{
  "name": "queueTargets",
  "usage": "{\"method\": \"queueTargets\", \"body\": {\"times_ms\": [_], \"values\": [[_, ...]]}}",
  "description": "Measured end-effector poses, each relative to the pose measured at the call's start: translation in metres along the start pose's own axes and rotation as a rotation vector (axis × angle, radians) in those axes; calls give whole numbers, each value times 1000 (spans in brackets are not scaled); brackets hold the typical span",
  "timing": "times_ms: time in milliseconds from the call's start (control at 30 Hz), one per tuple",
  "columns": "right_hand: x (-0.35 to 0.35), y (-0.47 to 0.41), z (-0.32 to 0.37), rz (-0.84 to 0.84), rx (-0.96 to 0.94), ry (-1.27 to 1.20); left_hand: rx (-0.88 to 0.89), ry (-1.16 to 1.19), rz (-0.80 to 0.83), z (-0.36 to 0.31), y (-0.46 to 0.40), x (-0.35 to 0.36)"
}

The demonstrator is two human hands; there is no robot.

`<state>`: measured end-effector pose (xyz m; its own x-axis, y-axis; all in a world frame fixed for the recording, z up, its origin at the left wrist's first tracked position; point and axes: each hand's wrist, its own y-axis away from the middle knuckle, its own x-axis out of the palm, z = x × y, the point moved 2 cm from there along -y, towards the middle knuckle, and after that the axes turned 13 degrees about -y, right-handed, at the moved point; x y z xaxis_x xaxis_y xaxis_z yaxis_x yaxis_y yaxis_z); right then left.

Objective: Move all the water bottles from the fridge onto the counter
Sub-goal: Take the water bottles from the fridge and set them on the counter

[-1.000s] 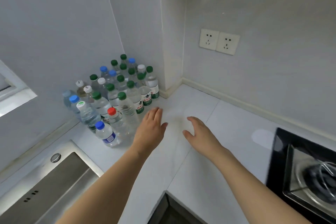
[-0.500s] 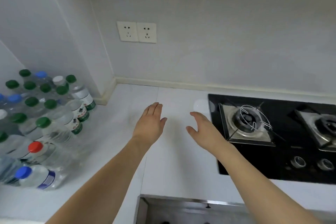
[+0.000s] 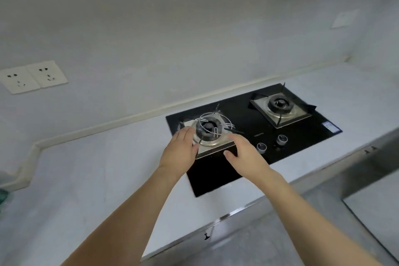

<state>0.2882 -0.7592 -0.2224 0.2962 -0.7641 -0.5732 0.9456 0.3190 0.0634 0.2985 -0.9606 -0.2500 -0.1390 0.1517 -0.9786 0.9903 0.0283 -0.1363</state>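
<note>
My left hand (image 3: 180,153) and my right hand (image 3: 245,155) are stretched out in front of me, both empty with fingers apart, over the front left part of a black gas hob (image 3: 302,136). The white counter (image 3: 86,168) runs from left to right under them. Only a blurred green and clear sliver of a water bottle (image 3: 3,195) shows at the far left edge. The fridge is out of sight.
The hob has two burners: the left burner (image 3: 208,129) with a wire ring just beyond my hands, the right burner (image 3: 279,104) farther off, and two knobs (image 3: 272,143). A double wall socket (image 3: 32,76) sits at the left. Steel cabinet fronts (image 3: 269,233) lie below the counter edge.
The view has swung right, away from the cluster of bottles in the corner, which has left the frame. Both empty hands now hover over the hob instead of the bare counter.
</note>
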Motion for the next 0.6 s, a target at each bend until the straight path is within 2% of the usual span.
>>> {"method": "queueTargets", "body": {"times_ms": [133,400,600], "values": [[-60,27,-42,-86,96,-10,113,-12,18,-81,-17,8],[-154,86,-116,-211,174,-18,285,-33,38,-220,-26,22],[-237,146,-178,-342,248,-18,424,33,43,-335,-25,43]]}}
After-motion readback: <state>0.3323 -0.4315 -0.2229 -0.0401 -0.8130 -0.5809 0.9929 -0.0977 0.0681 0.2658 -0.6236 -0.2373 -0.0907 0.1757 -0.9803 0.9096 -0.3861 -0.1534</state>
